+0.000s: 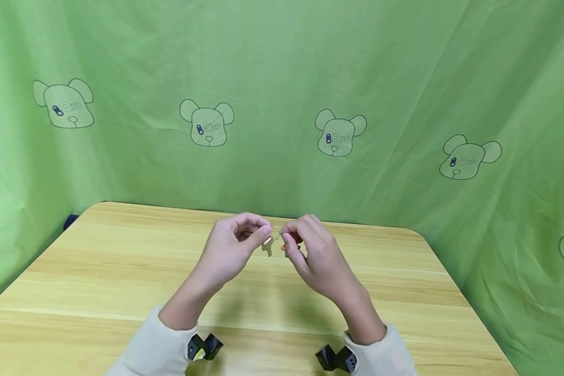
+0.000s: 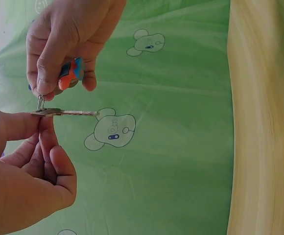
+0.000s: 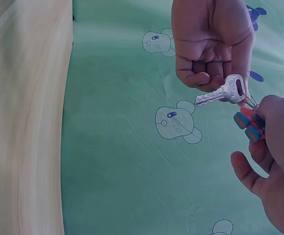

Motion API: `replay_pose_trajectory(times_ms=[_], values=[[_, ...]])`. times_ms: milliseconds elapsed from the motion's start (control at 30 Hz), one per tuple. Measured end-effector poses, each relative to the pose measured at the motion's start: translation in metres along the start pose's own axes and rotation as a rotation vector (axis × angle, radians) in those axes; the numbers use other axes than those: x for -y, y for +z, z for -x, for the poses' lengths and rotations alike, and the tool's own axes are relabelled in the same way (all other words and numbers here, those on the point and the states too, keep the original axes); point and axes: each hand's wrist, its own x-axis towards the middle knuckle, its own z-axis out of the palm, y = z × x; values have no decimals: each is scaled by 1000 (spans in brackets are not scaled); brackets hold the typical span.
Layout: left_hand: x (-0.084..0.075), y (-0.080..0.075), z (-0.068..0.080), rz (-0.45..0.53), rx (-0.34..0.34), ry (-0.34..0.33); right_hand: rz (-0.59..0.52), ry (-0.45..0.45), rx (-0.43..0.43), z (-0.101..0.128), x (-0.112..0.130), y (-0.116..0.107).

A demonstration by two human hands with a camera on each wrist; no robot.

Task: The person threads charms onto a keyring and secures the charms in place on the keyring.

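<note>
left hand (image 1: 232, 245): grip pinching key (image 3: 220, 94) head | right hand (image 1: 312, 250): grip holding red-blue charm (image 2: 70, 73) beside key | both above counter (image 1: 98, 271)

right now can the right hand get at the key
Probably yes. The key is pinched by the left hand, and the right hand is right beside it, holding the red and blue charm joined to it by a ring. Nothing lies between them.
</note>
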Motion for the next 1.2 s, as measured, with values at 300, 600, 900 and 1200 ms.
replay_pose_trajectory(times_ms=[300,600,900,1200], values=[[0,-4,1,-143,39,86,29,-8,16,2,-1,1],[2,-3,1,-191,93,97,7,17,69,5,-4,-2],[8,9,0,-28,5,21,9,141,-5,5,-4,2],[7,13,2,-16,-58,81,12,133,-30,4,-3,2]])
